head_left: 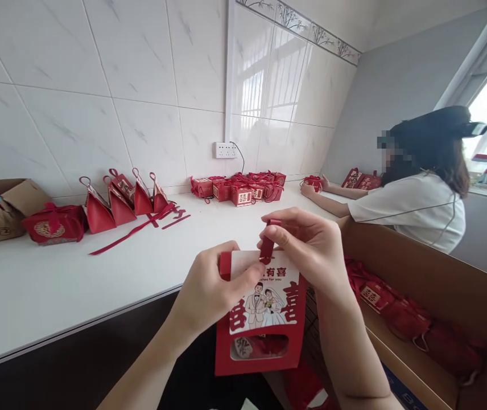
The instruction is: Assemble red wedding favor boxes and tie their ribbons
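White countertop (56,285) below a tiled wall. Held in the air before its edge, the red card favour bag (260,336) shows a cartoon bridal couple and a clear window. Left hand (209,290) pinches its top edge; right hand (307,245) pinches the red ribbon (267,246) above. Probably light and easily creased: best held by the edges.

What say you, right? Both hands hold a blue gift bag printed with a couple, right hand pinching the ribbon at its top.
No: the gift bag is red, not blue, per the head view. Left hand and right hand do hold it, the right pinching the ribbon at its top.
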Available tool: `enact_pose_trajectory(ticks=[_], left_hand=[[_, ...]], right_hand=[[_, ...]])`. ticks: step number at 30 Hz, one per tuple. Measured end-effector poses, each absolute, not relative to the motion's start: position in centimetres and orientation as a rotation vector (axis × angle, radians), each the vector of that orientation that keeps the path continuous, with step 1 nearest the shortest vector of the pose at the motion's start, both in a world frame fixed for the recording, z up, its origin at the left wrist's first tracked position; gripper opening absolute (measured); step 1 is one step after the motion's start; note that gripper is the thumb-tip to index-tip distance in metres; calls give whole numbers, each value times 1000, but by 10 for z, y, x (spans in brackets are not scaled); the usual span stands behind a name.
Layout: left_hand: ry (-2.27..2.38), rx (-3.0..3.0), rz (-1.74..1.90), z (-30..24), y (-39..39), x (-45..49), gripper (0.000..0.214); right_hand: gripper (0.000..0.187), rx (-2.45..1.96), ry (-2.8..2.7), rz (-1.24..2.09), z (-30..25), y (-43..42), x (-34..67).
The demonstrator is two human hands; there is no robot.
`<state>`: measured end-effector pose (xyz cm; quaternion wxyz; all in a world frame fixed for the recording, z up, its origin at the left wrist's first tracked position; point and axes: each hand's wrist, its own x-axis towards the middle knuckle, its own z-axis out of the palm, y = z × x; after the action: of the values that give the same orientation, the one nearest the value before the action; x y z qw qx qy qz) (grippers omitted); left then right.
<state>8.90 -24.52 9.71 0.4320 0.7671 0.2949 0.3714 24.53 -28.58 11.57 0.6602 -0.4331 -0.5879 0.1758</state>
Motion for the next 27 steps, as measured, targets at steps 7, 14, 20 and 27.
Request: enact_pose_trajectory(ticks=[7, 14, 20, 27], left_hand=[[671, 1813, 1163, 103, -255, 100, 15], [621, 1742, 1096, 104, -260, 102, 20], [577, 1679, 991, 102, -260, 102, 15], [612, 1682, 994, 99, -258, 106, 21]], right_hand=[[8, -950, -1265, 249, 121, -298, 242], [9, -959, -1230, 253, 125, -304, 241], [11, -998, -1241, 308, 128, -306, 243], [11, -1076, -1229, 276, 129, -306, 242]])
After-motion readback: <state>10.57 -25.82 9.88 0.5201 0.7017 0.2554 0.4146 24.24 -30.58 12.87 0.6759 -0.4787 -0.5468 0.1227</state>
